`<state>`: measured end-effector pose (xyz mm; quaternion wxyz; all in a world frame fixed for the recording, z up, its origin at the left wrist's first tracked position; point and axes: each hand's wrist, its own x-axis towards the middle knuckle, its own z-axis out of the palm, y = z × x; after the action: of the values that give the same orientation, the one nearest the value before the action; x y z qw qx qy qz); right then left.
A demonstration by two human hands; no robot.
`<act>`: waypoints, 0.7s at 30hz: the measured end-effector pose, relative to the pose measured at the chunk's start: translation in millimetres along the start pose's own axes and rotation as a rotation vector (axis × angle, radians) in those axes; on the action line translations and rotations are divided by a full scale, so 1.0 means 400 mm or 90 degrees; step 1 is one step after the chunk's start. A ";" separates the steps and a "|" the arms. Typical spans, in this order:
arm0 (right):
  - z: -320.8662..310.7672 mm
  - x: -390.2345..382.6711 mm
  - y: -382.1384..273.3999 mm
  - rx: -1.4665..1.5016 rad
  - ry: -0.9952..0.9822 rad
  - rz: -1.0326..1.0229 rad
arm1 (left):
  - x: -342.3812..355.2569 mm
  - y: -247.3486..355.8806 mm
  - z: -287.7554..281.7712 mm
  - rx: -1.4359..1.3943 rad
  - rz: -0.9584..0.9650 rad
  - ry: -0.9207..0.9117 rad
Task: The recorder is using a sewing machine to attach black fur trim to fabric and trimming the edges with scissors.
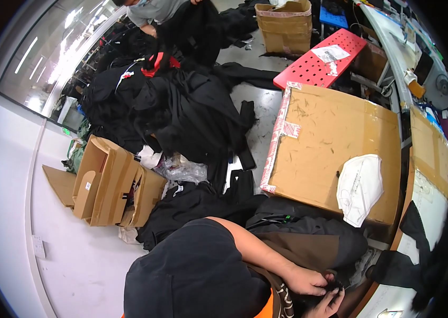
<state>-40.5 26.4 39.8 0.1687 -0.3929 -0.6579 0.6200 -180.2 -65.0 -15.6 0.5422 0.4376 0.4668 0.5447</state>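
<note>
My left hand point(308, 281) reaches in along a bare forearm from a black sleeve at the bottom. My right hand point(332, 306) comes up just below it at the lower edge. The fingers of both meet on a small black part of a dark garment point(336, 289), pinching it between them. What that part is, I cannot tell. A black and brown jacket point(308, 238) lies bunched right above the hands. An orange strip and patterned brown fabric point(279, 302) show beside my left wrist.
A large flat cardboard box point(335, 127) with a white bag point(359, 185) on it stands ahead. A heap of black clothes point(181, 106) covers the floor, with another person point(155, 10) bent over it. An open cardboard box point(112, 185) lies left; a red perforated panel point(319, 58) and a table edge point(425, 201) are right.
</note>
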 end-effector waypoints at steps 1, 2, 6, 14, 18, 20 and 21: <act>-0.003 -0.001 0.003 -0.002 0.002 0.001 | -0.002 0.005 -0.001 -0.002 0.000 -0.002; -0.005 -0.001 0.004 -0.008 0.005 0.011 | -0.005 0.014 -0.005 0.001 -0.015 -0.004; -0.015 -0.003 0.030 -0.057 0.067 0.066 | -0.007 0.021 -0.010 -0.027 -0.060 -0.010; -0.026 0.013 0.156 0.198 -0.005 -0.031 | -0.004 -0.058 0.024 -0.173 -0.099 -0.001; -0.038 -0.003 0.148 0.113 -0.004 -0.075 | 0.003 -0.036 0.007 -0.143 -0.160 -0.079; -0.032 -0.018 0.120 0.121 0.025 -0.061 | 0.000 -0.026 0.009 -0.158 -0.125 -0.081; -0.025 -0.018 0.097 0.127 0.027 -0.057 | -0.002 -0.021 0.010 -0.170 -0.081 -0.055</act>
<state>-16.8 25.1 6.5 0.2482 -0.3573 -0.6059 0.6661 -174.6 -65.7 -23.2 0.6485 0.3538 0.3934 0.5472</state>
